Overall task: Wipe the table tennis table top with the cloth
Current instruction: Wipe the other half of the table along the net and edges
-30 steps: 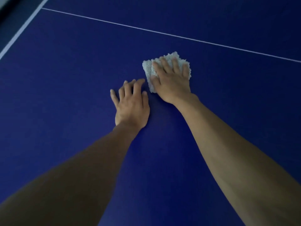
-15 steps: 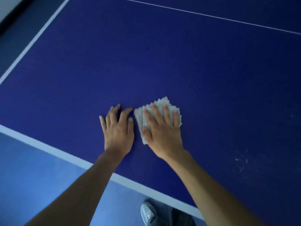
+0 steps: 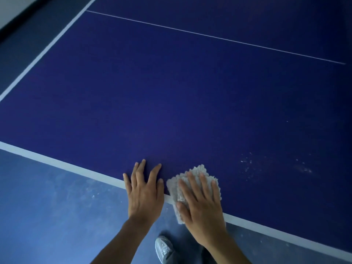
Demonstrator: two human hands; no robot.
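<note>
The dark blue table tennis table top point(image 3: 171, 92) fills most of the view, with a white line along its near edge. A folded whitish fluffy cloth point(image 3: 198, 173) lies at that near edge and partly hangs over it. My right hand point(image 3: 202, 208) presses flat on the cloth with straight, spread fingers. Just left of it, my left hand point(image 3: 144, 193) rests flat on the table's edge, fingers straight, touching no cloth.
White specks of dust point(image 3: 247, 164) lie on the table to the right of the cloth. A thin white centre line point(image 3: 209, 36) crosses the far part. Below the edge is blue floor point(image 3: 47, 206) and a grey shoe point(image 3: 163, 248).
Both hands and the cloth have slid toward me from the middle of the table to its near edge. The floor and shoe have come into view.
</note>
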